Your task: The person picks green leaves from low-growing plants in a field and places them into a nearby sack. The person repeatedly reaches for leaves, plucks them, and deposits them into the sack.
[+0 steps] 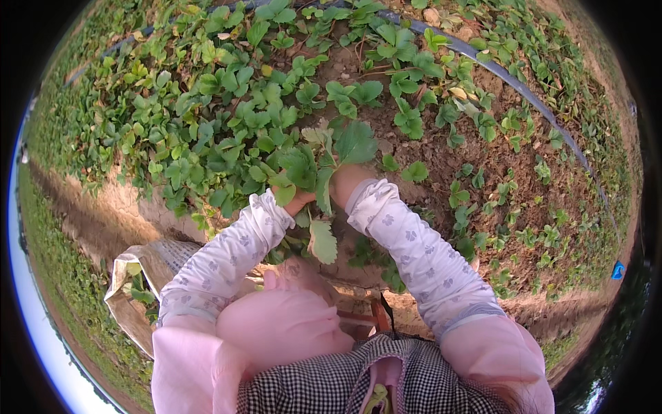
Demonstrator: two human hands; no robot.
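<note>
My left hand [300, 201] and my right hand [347, 182] are close together, low over a bed of strawberry plants. Between them is a bunch of leafy strawberry plants [299, 168], and both hands are closed around its stems. A large toothed leaf [356, 143] rises above my right hand. Below my left hand hangs a paler leaf [323, 242], its underside showing. Leaves cover most of my fingers, so the exact grip is hidden. Patterned white sleeves cover both forearms.
A woven sack [129, 264] with green leaves inside stands open by my left arm. A dark irrigation hose [509, 77] curves across the bed. Bare soil [439, 191] shows between sparse plants at right. Reddish legs of a seat or stand [380, 314] are below me. A small blue object [617, 270] lies far right.
</note>
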